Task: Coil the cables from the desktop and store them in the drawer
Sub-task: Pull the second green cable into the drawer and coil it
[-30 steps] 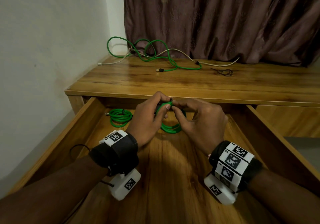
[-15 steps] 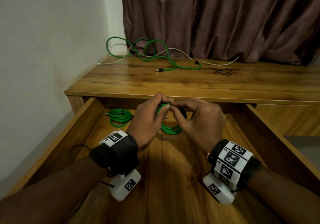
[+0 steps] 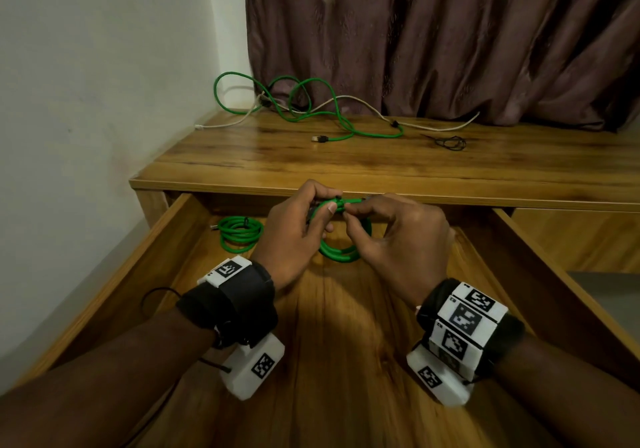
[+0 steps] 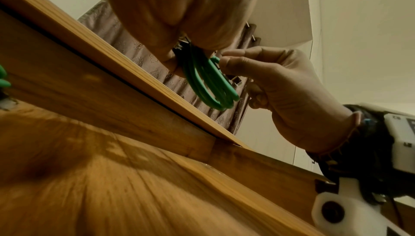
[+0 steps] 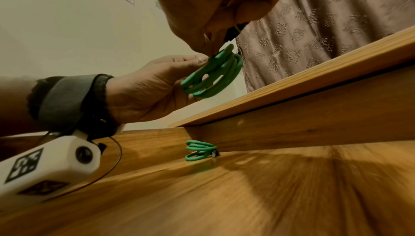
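Starting at the left, a coiled green cable (image 3: 240, 235) lies flat on the floor of the open drawer (image 3: 512, 239), tucked into the far left corner. Next over, the left hand (image 3: 294, 236) is up above the drawer, thumb and fingertips curled and pinching the top of a second green coil (image 3: 341, 252), which hangs upright between both hands, clear of the drawer floor. Right beside it, the right hand (image 3: 398, 239) pinches that same top edge of the coil, thumb and forefinger pressed together on it, the other fingers loosely curled below. Up on the desktop (image 3: 381, 167), at the back, a loose green cable (image 3: 304, 108) sprawls in loops, tangled with a white cable (image 3: 349, 99) that runs off toward the right, and further right sits a small black tie (image 3: 450, 142), well apart from the hands.
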`<state>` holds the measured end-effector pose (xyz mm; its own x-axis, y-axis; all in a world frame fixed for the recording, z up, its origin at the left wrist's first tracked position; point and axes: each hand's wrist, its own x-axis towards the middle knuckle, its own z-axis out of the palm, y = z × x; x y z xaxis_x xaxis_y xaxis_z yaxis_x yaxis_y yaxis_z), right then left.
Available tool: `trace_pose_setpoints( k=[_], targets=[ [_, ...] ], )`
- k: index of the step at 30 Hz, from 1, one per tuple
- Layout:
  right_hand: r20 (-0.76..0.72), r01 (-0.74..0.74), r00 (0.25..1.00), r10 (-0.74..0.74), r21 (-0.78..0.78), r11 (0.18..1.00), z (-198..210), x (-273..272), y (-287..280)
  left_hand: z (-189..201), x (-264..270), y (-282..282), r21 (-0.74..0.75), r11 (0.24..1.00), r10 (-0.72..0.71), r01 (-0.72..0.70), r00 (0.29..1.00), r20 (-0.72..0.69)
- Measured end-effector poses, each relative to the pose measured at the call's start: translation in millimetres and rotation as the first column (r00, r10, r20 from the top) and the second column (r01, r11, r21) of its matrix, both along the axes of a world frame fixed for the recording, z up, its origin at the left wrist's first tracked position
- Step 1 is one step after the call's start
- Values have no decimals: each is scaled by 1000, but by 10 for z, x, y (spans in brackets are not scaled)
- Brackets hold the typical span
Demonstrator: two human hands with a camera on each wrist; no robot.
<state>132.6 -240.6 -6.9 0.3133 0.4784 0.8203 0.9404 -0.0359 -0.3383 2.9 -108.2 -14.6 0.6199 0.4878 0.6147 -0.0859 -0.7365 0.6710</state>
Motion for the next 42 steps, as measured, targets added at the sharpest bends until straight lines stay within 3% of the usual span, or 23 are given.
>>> trace_pose_setpoints(
  k=[26, 37, 42],
  targets=[
    [3, 43, 999, -43, -67, 997, -9, -6, 2, 8, -13, -28, 37, 999, -19, 20, 1000, -18],
    [-79, 108, 991, -110, -39, 993, 23, -56, -2, 9, -17, -11, 208, 977, -35, 42, 999, -38],
    [-123, 66, 989, -85, -147, 987, 34, -48, 9, 6, -19, 18, 270, 962, -20, 38, 997, -68]
  ],
)
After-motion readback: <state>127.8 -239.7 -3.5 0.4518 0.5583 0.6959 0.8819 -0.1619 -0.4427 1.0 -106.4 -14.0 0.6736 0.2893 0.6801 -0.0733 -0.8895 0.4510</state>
